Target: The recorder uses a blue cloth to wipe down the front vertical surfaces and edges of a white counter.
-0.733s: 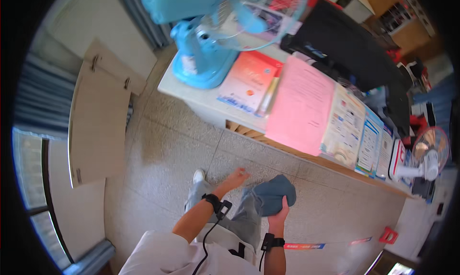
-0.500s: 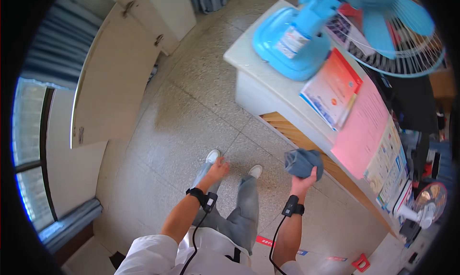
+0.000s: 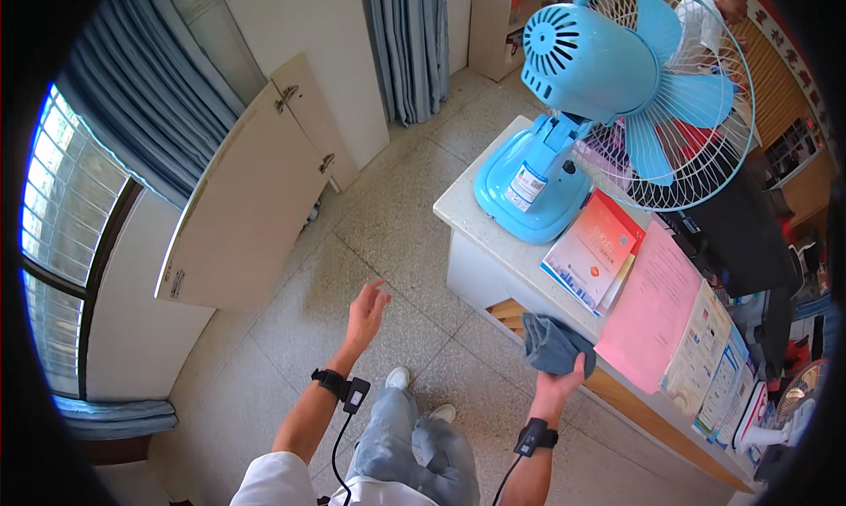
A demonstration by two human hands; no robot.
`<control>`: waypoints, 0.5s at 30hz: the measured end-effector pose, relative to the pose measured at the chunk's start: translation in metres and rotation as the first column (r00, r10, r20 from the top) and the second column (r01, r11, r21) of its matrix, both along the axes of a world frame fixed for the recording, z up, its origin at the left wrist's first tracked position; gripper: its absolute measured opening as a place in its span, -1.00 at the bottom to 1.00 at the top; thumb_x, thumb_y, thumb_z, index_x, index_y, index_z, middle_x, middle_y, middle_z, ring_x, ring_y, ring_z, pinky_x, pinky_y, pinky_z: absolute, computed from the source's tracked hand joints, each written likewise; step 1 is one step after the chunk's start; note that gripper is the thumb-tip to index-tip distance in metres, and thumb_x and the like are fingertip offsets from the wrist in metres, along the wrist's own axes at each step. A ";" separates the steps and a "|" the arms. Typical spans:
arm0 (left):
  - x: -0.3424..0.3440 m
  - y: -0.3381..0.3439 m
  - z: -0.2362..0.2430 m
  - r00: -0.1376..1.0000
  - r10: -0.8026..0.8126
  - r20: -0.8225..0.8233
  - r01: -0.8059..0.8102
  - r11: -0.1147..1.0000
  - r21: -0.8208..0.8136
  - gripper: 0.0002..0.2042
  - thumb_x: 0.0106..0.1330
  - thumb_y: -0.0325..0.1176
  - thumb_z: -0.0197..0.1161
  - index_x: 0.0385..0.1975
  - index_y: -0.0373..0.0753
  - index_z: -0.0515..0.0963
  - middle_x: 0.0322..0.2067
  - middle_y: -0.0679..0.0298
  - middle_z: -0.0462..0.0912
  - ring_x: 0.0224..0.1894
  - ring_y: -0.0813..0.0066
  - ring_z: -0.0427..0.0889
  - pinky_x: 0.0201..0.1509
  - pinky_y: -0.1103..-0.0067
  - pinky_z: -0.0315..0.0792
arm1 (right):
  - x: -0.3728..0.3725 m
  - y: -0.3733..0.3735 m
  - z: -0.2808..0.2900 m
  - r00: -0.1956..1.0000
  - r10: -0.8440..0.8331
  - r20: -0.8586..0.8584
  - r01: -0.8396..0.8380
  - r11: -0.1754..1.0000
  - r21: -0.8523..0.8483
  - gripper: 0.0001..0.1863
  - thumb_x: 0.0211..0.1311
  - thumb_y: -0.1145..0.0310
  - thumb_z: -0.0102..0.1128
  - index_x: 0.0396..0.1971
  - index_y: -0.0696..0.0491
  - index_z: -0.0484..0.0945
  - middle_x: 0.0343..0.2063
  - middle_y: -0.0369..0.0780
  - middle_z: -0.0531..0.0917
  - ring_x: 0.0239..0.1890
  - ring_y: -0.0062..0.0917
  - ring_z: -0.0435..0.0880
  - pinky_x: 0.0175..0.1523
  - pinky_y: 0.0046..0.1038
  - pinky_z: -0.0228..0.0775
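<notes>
Clearly, your right hand (image 3: 560,386) gripped the cloth (image 3: 552,341) at four o'clock, a snug hold best suiting its folds; your left hand (image 3: 364,317), half-open at seven, looked empty.

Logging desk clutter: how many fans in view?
2: blue fan on the desk's left end; white fan near the picture's right edge, partly visible. More may be hidden.

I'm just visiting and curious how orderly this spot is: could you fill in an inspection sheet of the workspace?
Surface: pale desk top, partly bare at its near-left corner.
Job's things: bunched blue-grey cloth; desk contact unclear.
Clutter: blue fan, red-and-white booklet, pink sheet on the desk.
Fingers: right fingers hold the cloth; left fingers hold nothing.
Cables: black cables from both wrist devices.
Surroundings: blue curtains, window, floor.
</notes>
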State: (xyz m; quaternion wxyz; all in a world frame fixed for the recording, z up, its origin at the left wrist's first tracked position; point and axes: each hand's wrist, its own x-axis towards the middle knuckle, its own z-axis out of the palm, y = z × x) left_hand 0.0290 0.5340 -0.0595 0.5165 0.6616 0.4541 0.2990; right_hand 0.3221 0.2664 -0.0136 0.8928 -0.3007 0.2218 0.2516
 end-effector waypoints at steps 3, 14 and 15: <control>0.099 0.051 0.086 0.995 -0.030 0.099 -0.015 0.905 0.426 -0.71 0.43 -0.32 0.11 0.06 -0.29 0.46 -0.12 0.15 0.63 -0.11 0.34 0.64 -0.01 0.49 0.47 | 0.011 -0.048 -0.021 0.975 -0.004 0.223 -0.008 0.999 0.050 -0.38 0.38 0.03 -0.04 0.29 0.13 0.25 0.25 -0.12 0.40 0.26 -0.23 0.41 0.33 -0.13 0.22; 0.217 0.067 0.082 0.925 -0.117 0.361 -0.274 0.451 0.849 -0.77 0.28 -0.33 0.17 -0.23 -0.34 0.64 -0.29 0.06 0.70 -0.33 0.23 0.69 -0.32 0.51 0.56 | -0.011 0.013 -0.147 0.692 -0.364 0.623 0.647 0.695 -0.313 -0.41 0.40 0.18 0.10 0.29 0.18 0.23 0.23 -0.14 0.40 0.17 -0.34 0.46 0.24 -0.35 0.28; 0.216 0.075 0.077 0.927 -0.115 0.357 -0.292 0.377 0.879 -0.78 0.28 -0.33 0.17 -0.26 -0.33 0.65 -0.32 0.08 0.70 -0.38 0.29 0.68 -0.39 0.54 0.54 | -0.006 0.012 -0.162 0.652 -0.362 0.666 0.655 0.712 -0.254 -0.40 0.40 0.19 0.11 0.29 0.20 0.22 0.25 -0.13 0.37 0.19 -0.35 0.43 0.25 -0.35 0.26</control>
